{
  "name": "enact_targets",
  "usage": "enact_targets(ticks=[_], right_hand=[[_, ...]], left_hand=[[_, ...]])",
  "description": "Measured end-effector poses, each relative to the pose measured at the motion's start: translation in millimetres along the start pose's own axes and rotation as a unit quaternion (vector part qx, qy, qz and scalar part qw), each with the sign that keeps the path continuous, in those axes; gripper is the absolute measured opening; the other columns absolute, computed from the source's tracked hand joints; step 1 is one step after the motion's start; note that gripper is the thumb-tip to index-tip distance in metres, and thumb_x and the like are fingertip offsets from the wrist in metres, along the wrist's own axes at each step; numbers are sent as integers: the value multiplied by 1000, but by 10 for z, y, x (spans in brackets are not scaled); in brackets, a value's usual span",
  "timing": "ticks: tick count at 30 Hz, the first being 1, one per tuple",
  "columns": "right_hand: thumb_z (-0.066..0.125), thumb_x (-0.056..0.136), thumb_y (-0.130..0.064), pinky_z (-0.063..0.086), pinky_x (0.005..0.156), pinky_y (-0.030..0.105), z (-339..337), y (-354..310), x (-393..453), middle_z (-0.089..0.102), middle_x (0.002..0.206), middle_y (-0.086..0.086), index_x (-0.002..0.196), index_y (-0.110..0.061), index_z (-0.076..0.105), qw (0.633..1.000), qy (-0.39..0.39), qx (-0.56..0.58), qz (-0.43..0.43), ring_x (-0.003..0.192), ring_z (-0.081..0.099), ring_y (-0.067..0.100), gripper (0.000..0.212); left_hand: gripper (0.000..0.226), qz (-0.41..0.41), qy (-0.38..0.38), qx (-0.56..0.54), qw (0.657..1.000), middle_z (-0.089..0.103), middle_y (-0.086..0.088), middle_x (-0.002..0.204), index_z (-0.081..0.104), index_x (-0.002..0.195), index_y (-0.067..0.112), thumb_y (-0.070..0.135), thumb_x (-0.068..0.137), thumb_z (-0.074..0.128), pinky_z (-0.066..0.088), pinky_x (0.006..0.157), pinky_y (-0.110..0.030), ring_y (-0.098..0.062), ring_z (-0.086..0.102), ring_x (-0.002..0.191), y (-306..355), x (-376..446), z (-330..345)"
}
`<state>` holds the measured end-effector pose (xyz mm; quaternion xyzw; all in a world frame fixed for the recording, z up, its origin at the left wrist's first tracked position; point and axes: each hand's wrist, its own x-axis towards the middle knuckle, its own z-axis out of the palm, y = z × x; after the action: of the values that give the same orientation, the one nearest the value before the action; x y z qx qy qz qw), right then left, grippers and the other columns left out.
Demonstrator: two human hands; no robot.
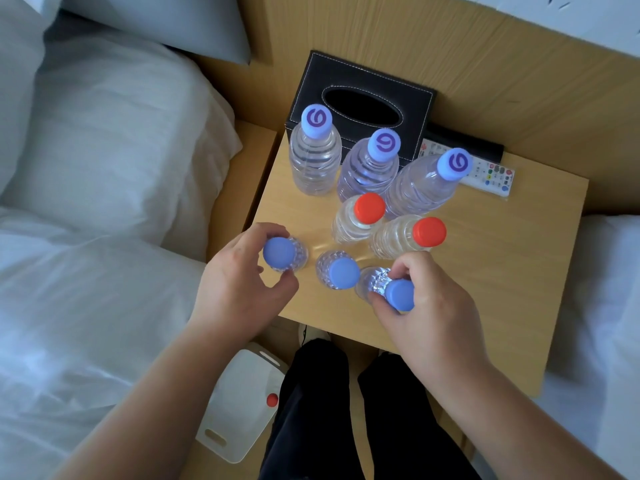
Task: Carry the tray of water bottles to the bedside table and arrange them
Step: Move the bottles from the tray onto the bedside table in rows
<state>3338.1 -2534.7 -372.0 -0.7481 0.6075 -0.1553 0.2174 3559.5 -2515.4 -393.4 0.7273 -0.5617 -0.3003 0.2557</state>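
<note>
Eight water bottles (360,168) stand on the tabletop (502,258), in front of the black tissue box (363,102). The left hand (239,282) pinches the nearest-left bottle (282,254), its grip closed round the neck; the right hand (429,313) clasps the tilted nearest-right bottle (388,289). The white tray (239,403) lies on the floor (well short of the box).

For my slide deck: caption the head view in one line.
Left hand and right hand each grip a blue-capped bottle among eight bottles on the bedside table; white tray on the floor.
</note>
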Motion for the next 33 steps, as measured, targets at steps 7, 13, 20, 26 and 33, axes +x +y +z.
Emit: enact_targets(ticks=[7,13,20,26,33], right_hand=[[90,62,-18,40,61,25,34,50,-50,63,88,-4,100,-14,58,1000,6,6,19,73,61,22,50],[92,62,-23,39,66,22,74,124,-121,67,97,-5,109,-15,58,1000,17,-8,8,86,63,19,58],[87,60,-35,43,73,23,63,383,-452,58,106,6,114,-8,48,993,109,30,-18,96,56,22,72],[84,57,-52,34,49,17,164,639,-1023,51,86,-11,102,-20,49,995,-98,-9,-9,75,55,14,66],[72,71,-60,45,80,26,590,361,-1524,55,123,-11,135,-35,31,928,-346,6,-140,110,53,11,80]], left_hand=[[47,-8,-4,-26,1000,68,10,106,63,113,19,5,70,76,54,73,-17,-12,62,89,43,16,28],[70,-42,11,-31,999,62,7,122,47,132,27,14,70,78,52,81,-25,-13,56,113,8,-70,36],[76,-91,35,26,995,54,10,133,45,138,27,27,71,81,51,87,-35,-15,54,115,-58,-572,52],[74,-153,41,51,986,52,8,135,42,141,30,37,76,76,51,83,-30,-7,52,112,-56,-1362,218],[69,-256,49,72,963,54,12,137,41,136,39,46,76,74,52,91,-33,-10,53,122,-342,-2554,457]])
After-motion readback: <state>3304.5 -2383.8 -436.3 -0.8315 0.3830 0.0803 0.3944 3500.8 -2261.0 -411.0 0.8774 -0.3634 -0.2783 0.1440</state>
